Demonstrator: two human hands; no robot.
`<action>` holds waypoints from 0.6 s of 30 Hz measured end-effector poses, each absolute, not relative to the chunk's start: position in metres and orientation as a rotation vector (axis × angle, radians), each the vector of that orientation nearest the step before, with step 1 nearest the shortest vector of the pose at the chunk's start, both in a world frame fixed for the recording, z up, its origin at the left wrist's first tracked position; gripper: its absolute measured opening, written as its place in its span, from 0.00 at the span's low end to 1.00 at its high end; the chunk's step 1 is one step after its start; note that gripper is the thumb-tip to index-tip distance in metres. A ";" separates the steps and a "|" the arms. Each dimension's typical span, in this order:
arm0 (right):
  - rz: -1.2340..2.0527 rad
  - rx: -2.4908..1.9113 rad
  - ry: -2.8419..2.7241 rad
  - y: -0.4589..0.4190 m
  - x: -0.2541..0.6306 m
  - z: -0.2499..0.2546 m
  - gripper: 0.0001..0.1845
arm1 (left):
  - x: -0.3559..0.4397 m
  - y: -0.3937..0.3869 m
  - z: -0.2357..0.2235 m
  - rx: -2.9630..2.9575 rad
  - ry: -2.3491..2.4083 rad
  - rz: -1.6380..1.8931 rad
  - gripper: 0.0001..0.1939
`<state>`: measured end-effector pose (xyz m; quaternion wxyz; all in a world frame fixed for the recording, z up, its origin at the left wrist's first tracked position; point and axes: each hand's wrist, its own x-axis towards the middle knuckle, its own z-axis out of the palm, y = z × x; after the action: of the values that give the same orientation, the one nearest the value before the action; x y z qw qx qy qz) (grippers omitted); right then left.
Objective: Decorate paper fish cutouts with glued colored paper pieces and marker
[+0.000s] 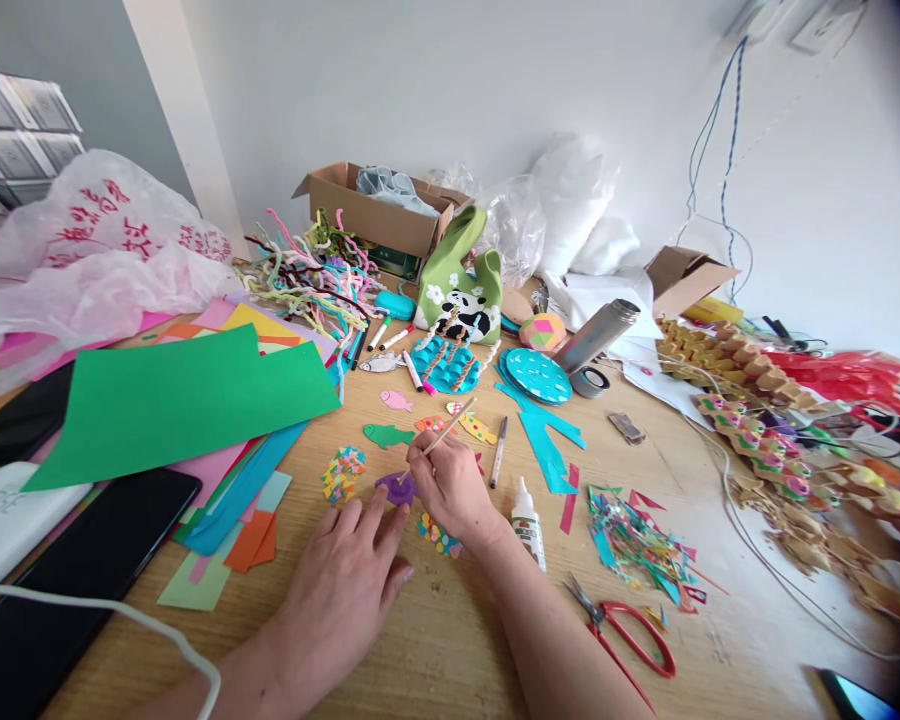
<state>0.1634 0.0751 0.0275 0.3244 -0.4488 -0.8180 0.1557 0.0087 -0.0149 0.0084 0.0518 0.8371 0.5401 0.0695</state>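
Note:
My right hand [450,485] pinches a thin wooden stick [450,428], its lower tip down on a purple paper fish [396,489] on the wooden table [450,640]. My left hand [345,580] lies flat with fingers stretched out, fingertips touching the near edge of the purple fish. A pile of small coloured paper dots [343,474] sits left of the fish, and another heap of dots [439,536] lies under my right wrist. Green [387,435], pink [396,400] and yellow [478,429] paper fish lie just beyond.
A glue bottle [528,520] and a pen [499,452] lie right of my right hand. Red-handled scissors [630,635] and paper scraps [634,545] are at front right. Green paper [172,400] over coloured sheets lies left, pipe cleaners [307,275] and cardboard box [379,215] behind.

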 end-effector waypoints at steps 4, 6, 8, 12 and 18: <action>0.407 -1.184 -2.137 0.075 0.164 0.028 0.11 | 0.008 -0.014 0.008 2.550 1.648 0.204 0.23; 0.410 -1.187 -2.133 0.075 0.164 0.028 0.11 | 0.008 -0.014 0.008 2.553 1.646 0.201 0.23; 0.415 -1.191 -2.129 0.074 0.164 0.028 0.11 | 0.008 -0.013 0.008 2.560 1.644 0.203 0.23; 0.440 -1.217 -2.112 0.074 0.164 0.029 0.11 | 0.009 -0.014 0.007 2.568 1.644 0.215 0.23; 0.490 -1.245 -2.052 0.074 0.165 0.029 0.12 | 0.008 -0.016 0.008 2.568 1.642 0.215 0.22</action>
<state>0.1650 0.0743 0.0287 0.3391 -0.4780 -0.7881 0.1881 0.0079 -0.0155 0.0079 0.0433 0.8396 0.5368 0.0702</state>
